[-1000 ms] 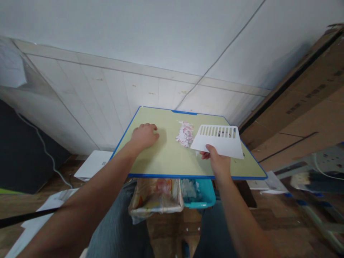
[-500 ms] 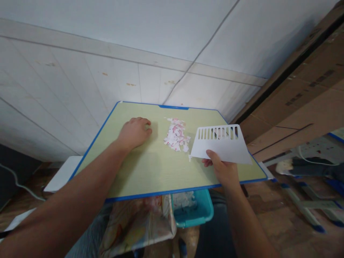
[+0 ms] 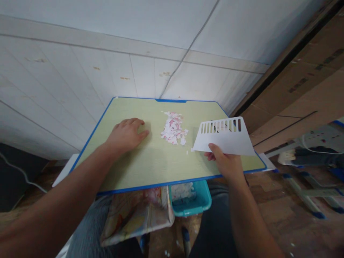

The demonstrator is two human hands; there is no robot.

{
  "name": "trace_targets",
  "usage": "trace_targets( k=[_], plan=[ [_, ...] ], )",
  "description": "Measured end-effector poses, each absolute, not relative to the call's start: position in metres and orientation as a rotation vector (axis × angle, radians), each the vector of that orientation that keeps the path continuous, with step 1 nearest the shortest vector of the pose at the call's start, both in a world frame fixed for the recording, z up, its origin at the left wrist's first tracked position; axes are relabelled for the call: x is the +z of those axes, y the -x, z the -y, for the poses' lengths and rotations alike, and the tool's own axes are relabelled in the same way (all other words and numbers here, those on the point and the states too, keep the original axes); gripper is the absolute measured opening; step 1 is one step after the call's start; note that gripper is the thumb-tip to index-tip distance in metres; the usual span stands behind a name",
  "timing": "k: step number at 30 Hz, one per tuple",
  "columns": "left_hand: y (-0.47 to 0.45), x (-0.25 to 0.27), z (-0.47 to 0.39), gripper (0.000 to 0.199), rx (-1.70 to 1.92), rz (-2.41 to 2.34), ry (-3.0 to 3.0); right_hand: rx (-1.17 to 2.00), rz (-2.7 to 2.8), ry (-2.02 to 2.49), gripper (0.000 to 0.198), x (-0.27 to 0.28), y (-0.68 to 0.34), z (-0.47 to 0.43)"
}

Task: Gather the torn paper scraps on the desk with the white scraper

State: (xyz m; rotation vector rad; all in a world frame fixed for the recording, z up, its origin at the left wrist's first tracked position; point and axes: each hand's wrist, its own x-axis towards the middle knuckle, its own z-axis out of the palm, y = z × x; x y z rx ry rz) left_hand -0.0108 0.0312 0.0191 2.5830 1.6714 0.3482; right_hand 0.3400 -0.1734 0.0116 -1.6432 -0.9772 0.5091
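Two bare hands work over a pale yellow tabletop edged in blue, its far side against a white wall where a grey cable slants down. We see brown cardboard standing at the right, and below the near edge a bin with a patterned lining beside a teal basket holding pale scraps. On the tabletop, a flat heap of white and pink paper scraps lies between the hands. The left hand is empty, fingers loosely curled and thumb apart; we cannot tell whether it touches the surface. The right hand grips a white slotted sheet by its near edge, thumb on top, hiding part of the tabletop's right side. Compared with one second ago, we notice a clear gap between sheet and heap, where the sheet's left corner met the scraps, and our view has turned. The sheet's long axis runs left to right; its row of slots points to the far side, its wider edge to the near.
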Motion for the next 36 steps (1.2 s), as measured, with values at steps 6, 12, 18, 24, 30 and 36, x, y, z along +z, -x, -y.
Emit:
trace_targets(
  k=[6, 12, 18, 24, 30, 36],
  plan=[
    [0.006, 0.019, -0.019, 0.065, 0.341, -1.773, -2.539, 0.512, 1.029, 1.639, 0.045, 0.017, -0.338, 0.2],
    [0.002, 0.017, -0.017, 0.06, 0.473, -1.779, -2.495, 0.653, 1.068, 1.616, 0.051, 0.019, -0.319, 0.211],
    [0.002, 0.018, -0.018, 0.058, 0.566, -1.742, -2.488, 0.718, 1.05, 1.519, 0.046, 0.022, -0.311, 0.205],
    [0.005, 0.021, -0.019, 0.064, 0.562, -1.69, -2.494, 0.755, 1.05, 1.513, 0.048, 0.023, -0.314, 0.204],
    [0.008, 0.022, -0.021, 0.063, 0.568, -1.688, -2.467, 0.757, 1.085, 1.525, 0.048, 0.027, -0.317, 0.21],
    [0.01, 0.024, -0.023, 0.06, 0.579, -1.667, -2.45, 0.777, 1.149, 1.509, 0.05, 0.029, -0.318, 0.212]
  ],
)
